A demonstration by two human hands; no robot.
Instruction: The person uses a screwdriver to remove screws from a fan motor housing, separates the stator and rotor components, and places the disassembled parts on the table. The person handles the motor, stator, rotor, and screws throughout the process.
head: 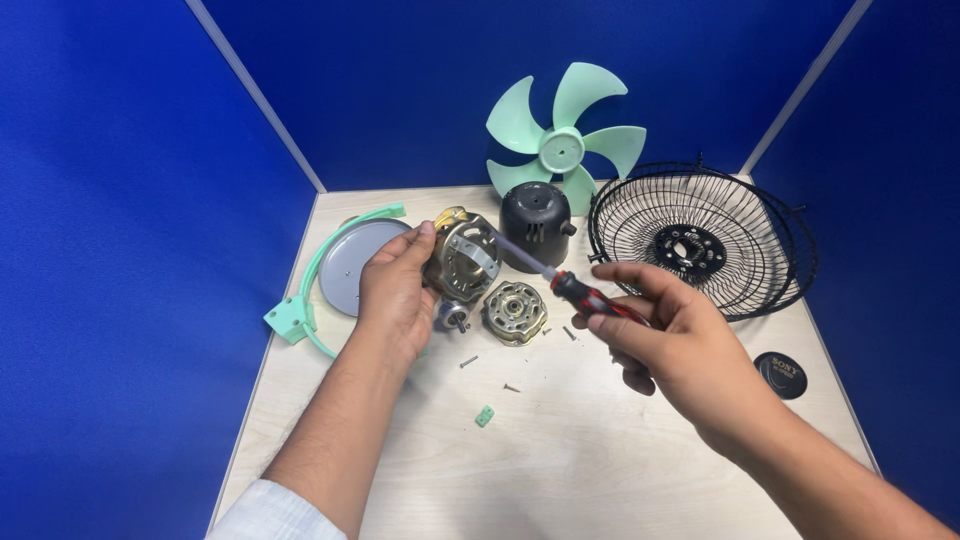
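Left hand (395,290): fingers wrapped round the fan motor (462,256), thumb up top near its brass-coloured frame, motor lifted and tilted toward the screwdriver. Motor shaft end pokes out below the palm, just above the table.

Right hand (668,338): thumb and first fingers pinched on the red-and-black handle of the screwdriver (560,282), other fingers curled loosely under. The shank runs up and left from the handle, its tip at the motor's open face; can't tell whether it's seated on a screw.

Just below the motor, on the table (560,460): a round metal end plate (515,311), gold-toned, lying flat, close to the left hand's knuckles but apart from them. A few loose screws (468,361) are scattered in front of it, plus a small green plastic clip (485,415) nearer the person.

Left of the left hand: a grey round disc (350,268) lying inside a mint-green ring bracket (300,318), partly hidden by the hand.

Behind the motor: a black motor cover (536,215), dome-shaped, standing upright. Behind that, the mint-green fan blade (562,135) leaning against the blue partition wall.

Right side: a black wire fan guard (700,240) tilted up against the wall, near the right hand's fingertips but not touching. A small round black cap (780,374) sits flat on the table to the right of the right wrist.

White sleeve cuff shows at the left forearm, bottom edge of view.
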